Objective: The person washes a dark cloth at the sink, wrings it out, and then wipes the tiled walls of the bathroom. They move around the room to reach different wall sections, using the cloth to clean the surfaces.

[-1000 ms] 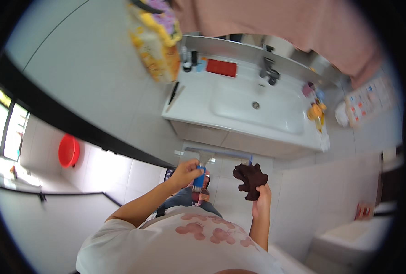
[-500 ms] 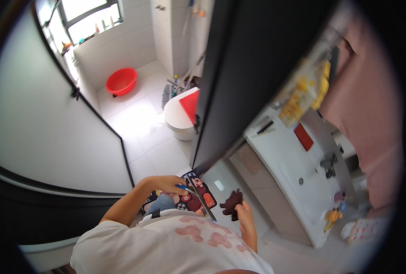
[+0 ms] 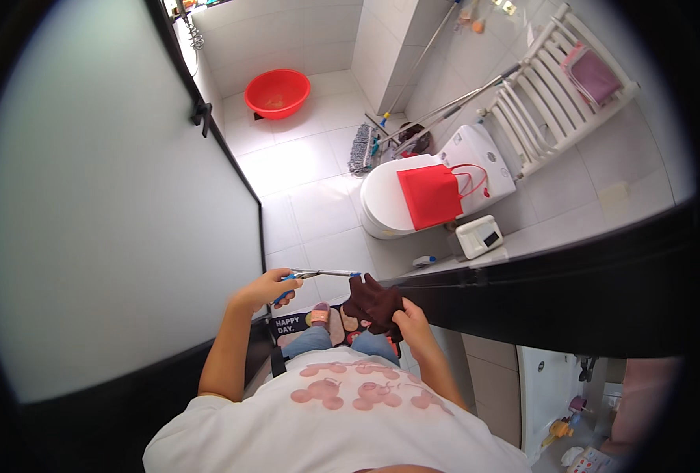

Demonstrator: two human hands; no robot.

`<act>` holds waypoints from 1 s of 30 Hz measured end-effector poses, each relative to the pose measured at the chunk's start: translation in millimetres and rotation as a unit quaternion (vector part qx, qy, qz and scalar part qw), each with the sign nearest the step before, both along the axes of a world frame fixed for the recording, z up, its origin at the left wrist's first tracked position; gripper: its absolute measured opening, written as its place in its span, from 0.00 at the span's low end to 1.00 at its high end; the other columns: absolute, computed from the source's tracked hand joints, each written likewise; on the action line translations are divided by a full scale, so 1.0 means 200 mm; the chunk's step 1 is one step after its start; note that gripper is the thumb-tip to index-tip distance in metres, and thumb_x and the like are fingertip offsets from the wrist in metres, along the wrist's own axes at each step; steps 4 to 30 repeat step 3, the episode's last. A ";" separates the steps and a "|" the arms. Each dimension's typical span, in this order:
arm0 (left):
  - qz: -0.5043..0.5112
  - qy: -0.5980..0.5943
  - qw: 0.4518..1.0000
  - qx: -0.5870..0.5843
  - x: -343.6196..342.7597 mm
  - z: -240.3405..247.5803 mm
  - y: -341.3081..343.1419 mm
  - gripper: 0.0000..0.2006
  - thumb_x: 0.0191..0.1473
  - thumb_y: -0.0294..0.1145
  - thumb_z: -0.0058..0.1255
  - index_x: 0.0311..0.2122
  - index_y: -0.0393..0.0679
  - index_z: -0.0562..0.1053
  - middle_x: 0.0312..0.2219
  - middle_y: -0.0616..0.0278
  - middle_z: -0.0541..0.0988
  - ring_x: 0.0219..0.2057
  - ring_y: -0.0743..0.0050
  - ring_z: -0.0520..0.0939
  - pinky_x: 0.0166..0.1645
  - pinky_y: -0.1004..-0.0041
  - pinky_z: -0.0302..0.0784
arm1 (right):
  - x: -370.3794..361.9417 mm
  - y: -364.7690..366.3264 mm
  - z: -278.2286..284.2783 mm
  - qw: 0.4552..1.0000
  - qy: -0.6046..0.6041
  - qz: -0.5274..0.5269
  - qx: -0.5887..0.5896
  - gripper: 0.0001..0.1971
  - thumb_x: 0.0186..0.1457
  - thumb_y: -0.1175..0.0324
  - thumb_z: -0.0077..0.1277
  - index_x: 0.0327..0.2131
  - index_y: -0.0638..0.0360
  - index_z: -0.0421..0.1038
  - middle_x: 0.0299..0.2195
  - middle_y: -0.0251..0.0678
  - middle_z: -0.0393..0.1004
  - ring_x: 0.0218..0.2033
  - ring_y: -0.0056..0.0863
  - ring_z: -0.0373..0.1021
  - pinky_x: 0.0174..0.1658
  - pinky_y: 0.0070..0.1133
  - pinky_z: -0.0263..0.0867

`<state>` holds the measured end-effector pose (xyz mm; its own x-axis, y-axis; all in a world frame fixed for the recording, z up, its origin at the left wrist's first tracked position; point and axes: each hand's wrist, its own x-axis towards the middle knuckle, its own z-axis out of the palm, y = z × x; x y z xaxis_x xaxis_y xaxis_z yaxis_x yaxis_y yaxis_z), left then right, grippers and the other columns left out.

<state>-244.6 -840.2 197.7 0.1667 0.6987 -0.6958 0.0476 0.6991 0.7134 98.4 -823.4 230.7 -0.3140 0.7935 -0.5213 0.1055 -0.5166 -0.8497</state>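
My left hand (image 3: 269,290) is closed around one blue end of a thin metal rod (image 3: 326,273), whose exact kind I cannot make out. The rod points right, and its small blue far tip meets or overlaps the top edge of a dark brown cloth (image 3: 373,306). That cloth is crumpled and hangs from my right hand (image 3: 414,322), which pinches its right side. Both hands are in front of my body, above a patterned floor mat (image 3: 293,324) where my feet stand.
A frosted door (image 3: 121,205) stands at the left and a black frame (image 3: 539,303) crosses at the right. Beyond are a toilet (image 3: 383,201) with a red bag (image 3: 430,195), a mop (image 3: 362,148), a red basin (image 3: 278,93) and a towel rack (image 3: 551,106). A sink (image 3: 532,394) is at lower right.
My view has turned toward the toilet. The cloth and the rod, apart before, have come together; the rod has swung from pointing down toward me to pointing right.
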 end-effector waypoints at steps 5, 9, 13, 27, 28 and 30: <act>0.025 0.013 1.000 -0.008 -0.14 -0.03 0.10 0.12 0.59 0.40 0.55 0.35 0.42 0.69 0.19 0.70 0.70 0.18 0.83 0.69 0.21 0.78 0.62 | -0.18 0.18 -0.02 0.999 0.003 -0.004 -0.034 0.17 0.55 0.74 0.41 0.48 0.59 0.73 0.30 0.29 0.74 0.25 0.13 0.64 0.29 0.14 0.61; 0.025 0.013 1.000 -0.008 -0.14 -0.03 0.10 0.12 0.59 0.40 0.55 0.35 0.42 0.69 0.19 0.70 0.70 0.18 0.83 0.69 0.21 0.78 0.62 | -0.18 0.18 -0.02 0.999 0.003 -0.004 -0.034 0.17 0.55 0.74 0.41 0.48 0.59 0.73 0.30 0.29 0.74 0.25 0.13 0.64 0.29 0.14 0.61; 0.025 0.013 1.000 -0.008 -0.14 -0.03 0.10 0.12 0.59 0.40 0.55 0.35 0.42 0.69 0.19 0.70 0.70 0.18 0.83 0.69 0.21 0.78 0.62 | -0.18 0.18 -0.02 0.999 0.003 -0.004 -0.034 0.17 0.55 0.74 0.41 0.48 0.59 0.73 0.30 0.29 0.74 0.25 0.13 0.64 0.29 0.14 0.61; 0.025 0.013 1.000 -0.008 -0.14 -0.03 0.10 0.12 0.59 0.40 0.55 0.35 0.42 0.69 0.19 0.70 0.70 0.18 0.83 0.69 0.21 0.78 0.62 | -0.18 0.18 -0.02 0.999 0.003 -0.004 -0.034 0.17 0.55 0.74 0.41 0.48 0.59 0.73 0.30 0.29 0.74 0.25 0.13 0.64 0.29 0.14 0.61; 0.025 0.013 1.000 -0.008 -0.14 -0.03 0.10 0.12 0.59 0.40 0.55 0.35 0.42 0.69 0.19 0.70 0.70 0.18 0.83 0.69 0.21 0.78 0.62 | -0.18 0.18 -0.02 0.999 0.003 -0.004 -0.034 0.17 0.55 0.74 0.41 0.48 0.59 0.73 0.30 0.29 0.74 0.25 0.13 0.64 0.29 0.14 0.61; 0.025 0.013 1.000 -0.008 -0.14 -0.03 0.10 0.12 0.59 0.40 0.55 0.35 0.42 0.69 0.19 0.70 0.70 0.18 0.83 0.69 0.21 0.78 0.62 | -0.18 0.18 -0.02 0.999 0.003 -0.004 -0.034 0.17 0.55 0.74 0.41 0.48 0.59 0.73 0.30 0.29 0.74 0.25 0.13 0.64 0.29 0.14 0.61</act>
